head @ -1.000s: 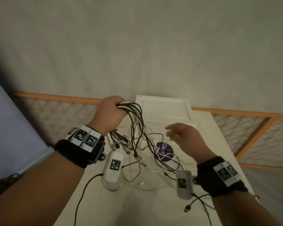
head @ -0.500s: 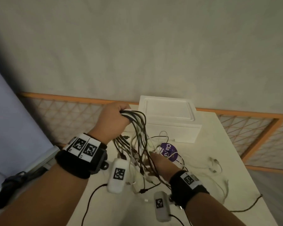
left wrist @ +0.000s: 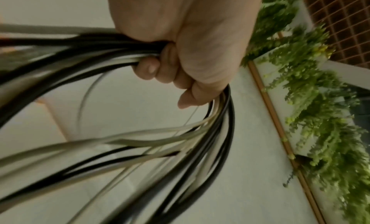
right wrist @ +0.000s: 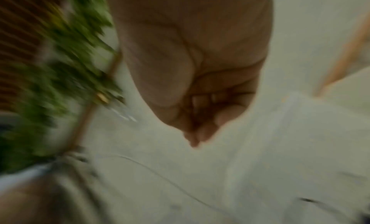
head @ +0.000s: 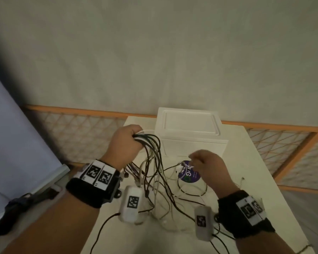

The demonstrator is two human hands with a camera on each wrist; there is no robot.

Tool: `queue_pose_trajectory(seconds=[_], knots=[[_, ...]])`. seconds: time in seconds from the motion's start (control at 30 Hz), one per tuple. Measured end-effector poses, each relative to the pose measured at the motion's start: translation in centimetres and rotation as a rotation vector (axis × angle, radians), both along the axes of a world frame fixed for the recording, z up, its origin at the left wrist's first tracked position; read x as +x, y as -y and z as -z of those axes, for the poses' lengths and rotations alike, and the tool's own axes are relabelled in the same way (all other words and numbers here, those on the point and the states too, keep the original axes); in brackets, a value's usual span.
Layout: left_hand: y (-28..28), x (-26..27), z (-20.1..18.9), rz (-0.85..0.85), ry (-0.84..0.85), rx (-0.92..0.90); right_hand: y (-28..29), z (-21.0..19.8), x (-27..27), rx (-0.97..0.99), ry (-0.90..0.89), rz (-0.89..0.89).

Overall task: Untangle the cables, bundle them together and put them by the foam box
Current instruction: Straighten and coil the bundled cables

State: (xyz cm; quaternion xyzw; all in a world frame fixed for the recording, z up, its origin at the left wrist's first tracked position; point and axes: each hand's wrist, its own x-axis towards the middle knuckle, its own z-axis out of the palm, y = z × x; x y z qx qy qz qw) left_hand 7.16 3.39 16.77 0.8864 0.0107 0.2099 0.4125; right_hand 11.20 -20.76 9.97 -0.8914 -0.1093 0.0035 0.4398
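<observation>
Gripping looped cables (left wrist: pixel 96 53), left hand (left wrist: pixel 192 42) fisted; right hand's (head: pixel 207 167) grasp blurred, unclear.

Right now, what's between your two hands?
In the head view, black and white cables hang from the left hand, trailing over the table toward the right hand.

My right hand (right wrist: pixel 192 66) hangs blurred over the pale table (right wrist: pixel 260 172), fingers (right wrist: pixel 228 115) curled in. A thin cable (right wrist: pixel 172 184) crosses below; green leaves (right wrist: pixel 66 72) smear at left.

Foam box (head: pixel 189 132) behind cables (head: pixel 154 173) on table (head: pixel 246 180).
</observation>
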Motion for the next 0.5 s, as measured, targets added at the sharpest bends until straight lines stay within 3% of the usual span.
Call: queue_pose_trajectory(seconds=[0.07,0.17,0.27,0.4,0.5], knots=[[1.2,0.1,1.3,0.034,-0.031,-0.001,-2.3,-4.4,-2.4,0.280,0.229,-0.148],[2.6,-0.2,1.6,0.089,-0.028,0.017,-5.1,-5.1,-3.9,0.199,0.459,-0.310],[2.7,-0.5,1.6,0.061,-0.028,0.031,-6.2,-3.4,-4.0,0.175,0.452,-0.240],[2.2,-1.2,1.8,0.027,-0.057,0.077,-6.5,-2.6,-4.6,0.364,0.295,-0.141],[2.1,-1.5,1.9,0.014,-0.062,0.104,-6.5,-2.7,-4.0,0.291,0.252,-0.135]])
